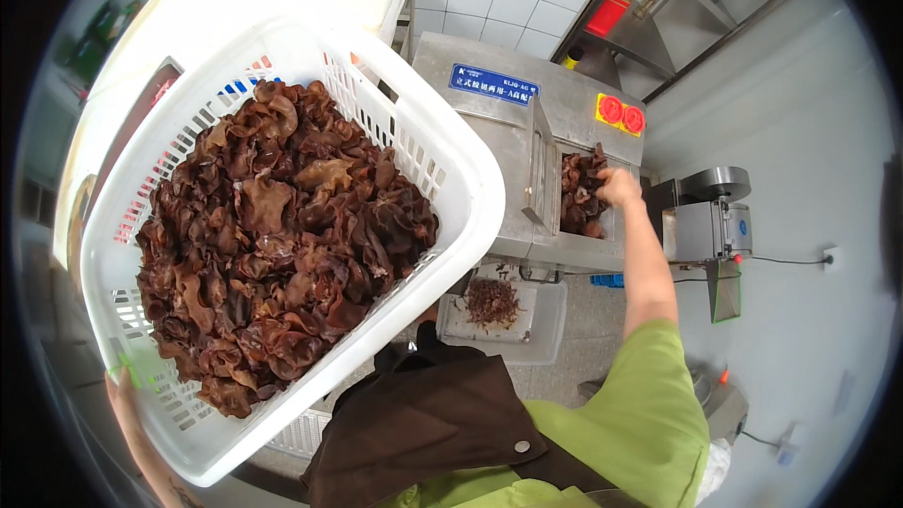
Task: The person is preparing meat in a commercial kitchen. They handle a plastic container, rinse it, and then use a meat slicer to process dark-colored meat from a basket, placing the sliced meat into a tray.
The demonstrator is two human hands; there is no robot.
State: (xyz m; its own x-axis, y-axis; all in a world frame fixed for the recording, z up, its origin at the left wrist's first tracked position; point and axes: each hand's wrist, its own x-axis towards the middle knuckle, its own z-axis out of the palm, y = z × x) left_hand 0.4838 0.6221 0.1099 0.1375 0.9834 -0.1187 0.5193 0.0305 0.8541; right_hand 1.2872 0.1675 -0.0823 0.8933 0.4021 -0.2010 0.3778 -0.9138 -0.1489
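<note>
A large white plastic basket (pixel 462 155) with slotted walls is tilted on my left side, heaped with wet brown wood ear mushrooms (pixel 261 226). My left hand (pixel 121 395) grips its rim at the lower left corner, beside a green tie. Over to the right, my right hand (pixel 621 187) is at the open feed hopper of a stainless steel floor-standing cutting machine (pixel 487 127). Its fingers touch more wood ear mushrooms (pixel 582 190) inside the hopper; the fingertips are partly hidden among them. The hopper's hinged metal lid (pixel 542 169) stands raised to the left of that hand.
Below the machine, a clear plastic tub (pixel 550 324) holds a white tray with shredded wood ear (pixel 492 303). Red buttons (pixel 621 114) sit on the machine top. A white worktop (pixel 233 0) lies behind the basket. Another small machine (pixel 709 219) stands by the right wall, with a cord to a socket.
</note>
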